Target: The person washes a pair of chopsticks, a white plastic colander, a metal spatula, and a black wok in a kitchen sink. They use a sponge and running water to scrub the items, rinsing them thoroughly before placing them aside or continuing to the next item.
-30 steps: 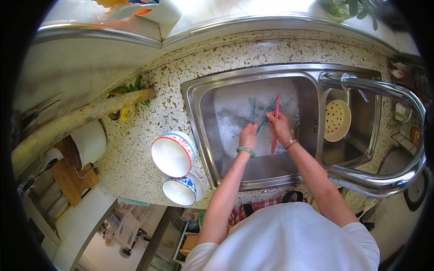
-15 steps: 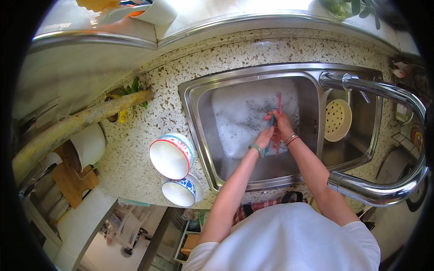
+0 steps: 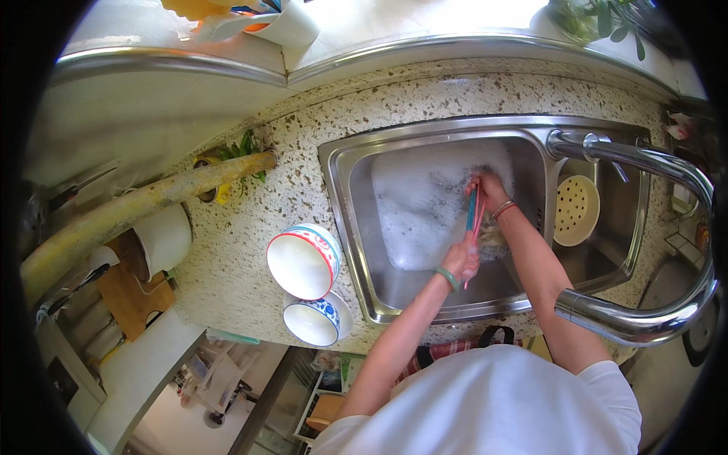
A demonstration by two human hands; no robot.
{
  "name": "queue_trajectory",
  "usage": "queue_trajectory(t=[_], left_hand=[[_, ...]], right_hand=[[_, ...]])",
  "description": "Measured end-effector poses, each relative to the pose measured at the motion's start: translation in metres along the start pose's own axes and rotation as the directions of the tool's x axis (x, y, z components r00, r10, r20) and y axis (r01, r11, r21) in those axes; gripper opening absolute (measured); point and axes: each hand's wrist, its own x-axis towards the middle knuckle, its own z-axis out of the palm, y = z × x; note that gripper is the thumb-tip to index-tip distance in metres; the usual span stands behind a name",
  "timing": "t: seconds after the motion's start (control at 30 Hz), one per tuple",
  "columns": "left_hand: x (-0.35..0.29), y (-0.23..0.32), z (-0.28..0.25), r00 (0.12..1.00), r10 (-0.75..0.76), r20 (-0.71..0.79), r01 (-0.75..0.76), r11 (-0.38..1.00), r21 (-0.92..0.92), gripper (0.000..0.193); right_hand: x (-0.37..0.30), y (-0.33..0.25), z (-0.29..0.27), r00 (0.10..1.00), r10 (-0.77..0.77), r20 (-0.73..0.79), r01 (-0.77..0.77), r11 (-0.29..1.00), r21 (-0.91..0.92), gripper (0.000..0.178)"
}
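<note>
Over the foamy water in the large basin of the steel sink (image 3: pixel 356 265), my two hands hold a small bundle of thin pink and teal chopsticks (image 3: pixel 475 214). My left hand (image 3: pixel 460 262), with a green bangle at its wrist, is closed round their near end. Farther back, my right hand (image 3: pixel 491 189) closes on their other end, its fingertips partly hidden. White suds (image 3: pixel 417 197) spread across most of the basin. Beside my right wrist, a pale brownish patch (image 3: pixel 493 235) shows in the water; I cannot make out what it is.
A red-rimmed bowl (image 3: pixel 300 265) and a blue-patterned bowl (image 3: pixel 312 323) lie tilted on the speckled counter left of the sink. A cream perforated strainer (image 3: pixel 576 210) sits in the small right basin. The chrome faucet (image 3: pixel 644 315) arches near my right arm. A yellowish pipe (image 3: pixel 152 201) crosses the left.
My hands have moved apart along the chopsticks, the left toward me and the right farther back. The pink and teal sticks now lie closer together. The whole view has shifted slightly.
</note>
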Motion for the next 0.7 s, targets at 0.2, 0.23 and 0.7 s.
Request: queue_trajectory(t=[0.2, 0.23, 0.7], left_hand=[[0.019, 0.033, 0.0, 0.986, 0.147, -0.076, -0.147, 0.989, 0.012, 0.04], [0.015, 0.037, 0.006, 0.985, 0.159, -0.068, -0.158, 0.987, 0.028, 0.039], [0.011, 0.011, -0.003, 0.994, 0.09, -0.062, -0.09, 0.996, -0.002, 0.043]], right_hand=[[-0.059, 0.054, 0.024, 0.996, -0.004, 0.086, 0.006, 1.0, -0.025, 0.022], [-0.061, 0.057, 0.023, 0.996, -0.046, 0.074, 0.053, 0.995, -0.088, 0.021], [-0.057, 0.042, 0.027, 0.991, -0.023, 0.134, 0.044, 0.986, -0.162, 0.02]])
